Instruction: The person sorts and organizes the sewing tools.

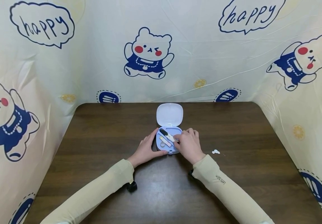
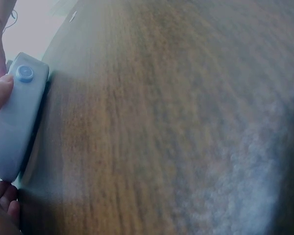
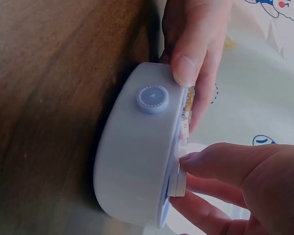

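Note:
A small light-blue case point(image 1: 157, 143) with a round front button point(image 3: 153, 99) stands mid-table, its white lid point(image 1: 170, 114) raised at the back. My left hand point(image 1: 145, 150) grips it, thumb on the front wall and fingers along the left side. Over the right part of the case, my right hand point(image 1: 190, 144) pinches a flat white piece point(image 3: 177, 182) between thumb and fingers, close at the rim. Inside lie a slim item with a black end point(image 1: 163, 132), a pale stick point(image 1: 165, 141) and a small ring point(image 1: 162, 144).
Several tiny white pieces point(image 1: 215, 151) lie on the brown wooden table point(image 1: 107, 130), right of my right hand. A printed cloth point(image 1: 194, 62) with bears hangs behind the table and along both sides.

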Tool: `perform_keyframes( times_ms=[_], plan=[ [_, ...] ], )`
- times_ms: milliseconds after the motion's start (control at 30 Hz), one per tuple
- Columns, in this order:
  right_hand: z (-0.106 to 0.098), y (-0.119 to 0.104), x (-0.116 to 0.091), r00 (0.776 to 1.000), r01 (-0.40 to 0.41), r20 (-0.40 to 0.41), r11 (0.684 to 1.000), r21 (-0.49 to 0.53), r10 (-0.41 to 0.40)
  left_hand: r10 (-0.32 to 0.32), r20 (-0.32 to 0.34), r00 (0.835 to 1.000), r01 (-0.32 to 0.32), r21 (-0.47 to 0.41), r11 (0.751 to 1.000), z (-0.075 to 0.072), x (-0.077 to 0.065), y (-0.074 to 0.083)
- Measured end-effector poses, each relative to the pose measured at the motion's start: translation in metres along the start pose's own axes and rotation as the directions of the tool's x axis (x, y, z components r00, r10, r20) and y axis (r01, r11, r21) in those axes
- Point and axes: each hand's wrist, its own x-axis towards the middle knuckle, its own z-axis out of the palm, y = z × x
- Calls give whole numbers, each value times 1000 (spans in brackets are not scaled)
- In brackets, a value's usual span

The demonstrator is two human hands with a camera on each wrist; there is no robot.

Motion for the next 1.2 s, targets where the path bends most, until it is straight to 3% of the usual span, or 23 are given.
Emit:
perform_keyframes(
  times_ms=[733,1200],
  plan=[
    [5,3,-8,997,-26,-77,998,57,31,1,-5,1000,-1,-1,1000,1,0,0],
    [5,6,-12,998,-19,-63,997,77,23,10,-16,1000,-10,-14,1000,1,0,-1]
  ],
)
